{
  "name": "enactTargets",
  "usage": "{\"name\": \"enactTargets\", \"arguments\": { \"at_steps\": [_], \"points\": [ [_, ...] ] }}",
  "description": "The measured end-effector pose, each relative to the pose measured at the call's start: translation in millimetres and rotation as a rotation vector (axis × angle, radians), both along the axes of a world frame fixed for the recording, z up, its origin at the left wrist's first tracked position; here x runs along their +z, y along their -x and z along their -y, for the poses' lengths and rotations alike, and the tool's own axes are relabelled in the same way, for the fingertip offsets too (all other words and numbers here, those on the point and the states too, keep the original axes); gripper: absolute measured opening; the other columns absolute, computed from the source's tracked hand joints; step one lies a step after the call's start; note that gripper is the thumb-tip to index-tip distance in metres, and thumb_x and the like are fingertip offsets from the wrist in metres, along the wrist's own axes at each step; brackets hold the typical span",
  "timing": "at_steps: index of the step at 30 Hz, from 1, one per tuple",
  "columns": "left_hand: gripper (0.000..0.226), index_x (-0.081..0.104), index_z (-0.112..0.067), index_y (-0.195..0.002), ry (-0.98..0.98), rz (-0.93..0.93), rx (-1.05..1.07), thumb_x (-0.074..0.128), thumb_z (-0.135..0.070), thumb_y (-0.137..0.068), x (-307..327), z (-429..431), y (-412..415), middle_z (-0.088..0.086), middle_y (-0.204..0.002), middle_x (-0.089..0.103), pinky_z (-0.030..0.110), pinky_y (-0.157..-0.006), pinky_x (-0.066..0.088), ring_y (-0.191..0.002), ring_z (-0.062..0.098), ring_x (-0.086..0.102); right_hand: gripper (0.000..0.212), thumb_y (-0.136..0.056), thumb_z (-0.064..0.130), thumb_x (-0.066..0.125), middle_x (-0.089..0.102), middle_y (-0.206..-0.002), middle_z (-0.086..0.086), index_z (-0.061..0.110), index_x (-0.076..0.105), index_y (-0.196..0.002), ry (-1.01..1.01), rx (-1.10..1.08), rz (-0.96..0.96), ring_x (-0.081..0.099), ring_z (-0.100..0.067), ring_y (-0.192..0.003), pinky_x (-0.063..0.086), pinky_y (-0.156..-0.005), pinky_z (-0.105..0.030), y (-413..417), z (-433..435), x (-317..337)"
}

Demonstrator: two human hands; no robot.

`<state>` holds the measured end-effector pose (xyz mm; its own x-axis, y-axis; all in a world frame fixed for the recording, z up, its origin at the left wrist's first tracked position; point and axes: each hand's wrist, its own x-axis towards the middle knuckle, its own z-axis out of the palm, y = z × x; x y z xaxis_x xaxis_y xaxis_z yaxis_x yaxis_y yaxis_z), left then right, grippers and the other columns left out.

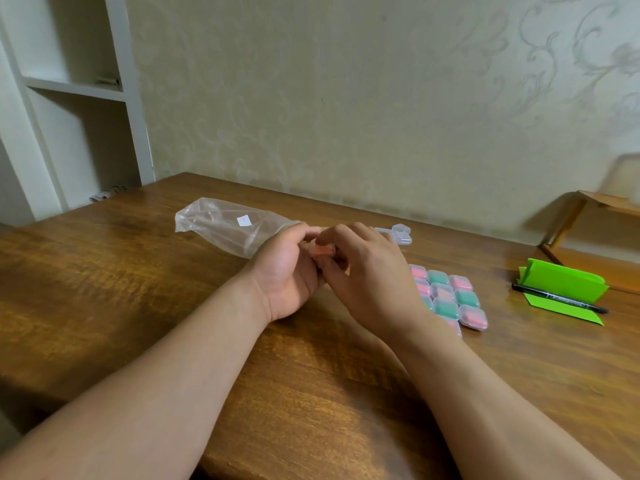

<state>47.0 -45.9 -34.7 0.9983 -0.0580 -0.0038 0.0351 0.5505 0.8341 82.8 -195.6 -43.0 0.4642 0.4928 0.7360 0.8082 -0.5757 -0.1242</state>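
Both the left hand (287,268) and right hand (367,271) pinch a small pink piece (322,251) (earplug, probably); next, seat it in the open clear case (398,234).

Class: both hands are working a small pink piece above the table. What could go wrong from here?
The pink piece, pinched between the left hand and right hand, could slip and drop onto the table. The grid of filled boxes lies right beside that right hand; a sideways move might scatter them. The open clear box behind the right hand could get knocked.
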Motion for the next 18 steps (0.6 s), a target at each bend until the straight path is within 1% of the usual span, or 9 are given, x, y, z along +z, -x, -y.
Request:
{"name": "enactTargets", "arguments": {
  "at_steps": [2, 4, 6, 8, 9, 11, 14, 15, 18],
  "points": [
    [0.035, 0.068, -0.004, -0.101, -0.016, 0.015, -0.008, 0.041, -0.023, -0.114, 1.0, 3.1, 1.7, 0.009, -0.083, 0.068, 0.036, -0.075, 0.059, -0.074, 0.019, 0.07, 0.012, -0.095, 0.024, 0.071, 0.067, -0.097, 0.007, 0.022, 0.068, -0.107, -0.03, -0.036, 0.017, 0.06, -0.019, -0.087, 0.048, -0.081, -0.043, -0.9, 0.2, 1.5],
    [0.033, 0.07, -0.008, -0.11, -0.068, 0.023, -0.017, 0.043, -0.026, -0.115, 0.4, 6.8, 2.5, 0.01, -0.089, 0.073, 0.036, -0.068, 0.061, -0.078, 0.02, 0.073, 0.016, -0.093, 0.021, 0.072, 0.066, -0.099, 0.006, 0.022, 0.063, -0.106, -0.062, -0.063, -0.026, 0.061, -0.02, -0.087, 0.05, -0.079, -0.046, -2.3, 0.9, 0.3],
    [0.032, 0.072, -0.008, -0.11, -0.122, 0.019, -0.006, 0.044, -0.024, -0.115, -0.9, 9.0, 2.7, 0.012, -0.094, 0.076, 0.034, -0.064, 0.061, -0.08, 0.021, 0.074, 0.023, -0.093, 0.025, 0.073, 0.064, -0.105, 0.008, 0.027, 0.056, -0.108, -0.131, -0.046, -0.175, 0.064, -0.018, -0.089, 0.054, -0.078, -0.046, -2.5, 2.6, -2.8],
    [0.029, 0.072, -0.007, -0.103, -0.183, 0.019, 0.007, 0.046, -0.018, -0.113, -1.4, 9.5, 3.0, 0.014, -0.097, 0.077, 0.033, -0.063, 0.061, -0.08, 0.021, 0.074, 0.03, -0.093, 0.033, 0.073, 0.064, -0.113, 0.011, 0.032, 0.051, -0.113, -0.186, -0.017, -0.331, 0.067, -0.015, -0.097, 0.057, -0.079, -0.044, -2.2, 5.1, -4.5],
    [0.028, 0.071, -0.008, -0.102, -0.208, 0.019, 0.007, 0.047, -0.016, -0.112, -1.9, 9.4, 2.9, 0.015, -0.097, 0.076, 0.033, -0.062, 0.061, -0.081, 0.021, 0.074, 0.032, -0.093, 0.035, 0.073, 0.064, -0.115, 0.012, 0.032, 0.051, -0.115, -0.186, -0.002, -0.369, 0.067, -0.013, -0.101, 0.058, -0.081, -0.043, -2.5, 6.5, -4.8],
    [0.025, 0.072, -0.007, -0.105, -0.239, 0.015, 0.006, 0.049, -0.014, -0.111, -3.0, 9.4, 1.8, 0.015, -0.099, 0.075, 0.033, -0.061, 0.06, -0.082, 0.02, 0.075, 0.032, -0.094, 0.034, 0.073, 0.066, -0.116, 0.013, 0.03, 0.052, -0.117, -0.163, 0.016, -0.379, 0.065, -0.011, -0.107, 0.058, -0.085, -0.041, -2.6, 8.7, -4.7],
    [0.023, 0.073, -0.009, -0.115, -0.274, 0.005, 0.021, 0.052, -0.019, -0.112, -5.6, 9.8, -0.1, 0.013, -0.101, 0.075, 0.034, -0.063, 0.06, -0.088, 0.02, 0.075, 0.031, -0.094, 0.027, 0.071, 0.067, -0.117, 0.011, 0.028, 0.052, -0.119, -0.141, 0.005, -0.338, 0.063, -0.013, -0.112, 0.057, -0.089, -0.043, -2.4, 8.7, -3.3],
    [0.023, 0.072, -0.008, -0.119, -0.289, 0.005, 0.027, 0.053, -0.02, -0.113, -5.6, 10.2, 0.1, 0.013, -0.102, 0.075, 0.034, -0.065, 0.06, -0.089, 0.02, 0.075, 0.034, -0.093, 0.025, 0.07, 0.067, -0.121, 0.01, 0.027, 0.053, -0.123, -0.129, -0.002, -0.326, 0.063, -0.014, -0.115, 0.056, -0.092, -0.044, -1.3, 8.1, -2.6],
    [0.025, 0.068, -0.004, -0.126, -0.31, -0.001, 0.04, 0.055, -0.019, -0.112, -5.7, 10.4, 1.2, 0.01, -0.099, 0.075, 0.035, -0.071, 0.062, -0.088, 0.019, 0.075, 0.055, -0.09, 0.025, 0.07, 0.063, -0.137, 0.009, 0.027, 0.052, -0.141, -0.066, -0.023, -0.318, 0.058, -0.015, -0.126, 0.052, -0.102, -0.041, 3.6, 6.5, -1.6]
  ]
}}
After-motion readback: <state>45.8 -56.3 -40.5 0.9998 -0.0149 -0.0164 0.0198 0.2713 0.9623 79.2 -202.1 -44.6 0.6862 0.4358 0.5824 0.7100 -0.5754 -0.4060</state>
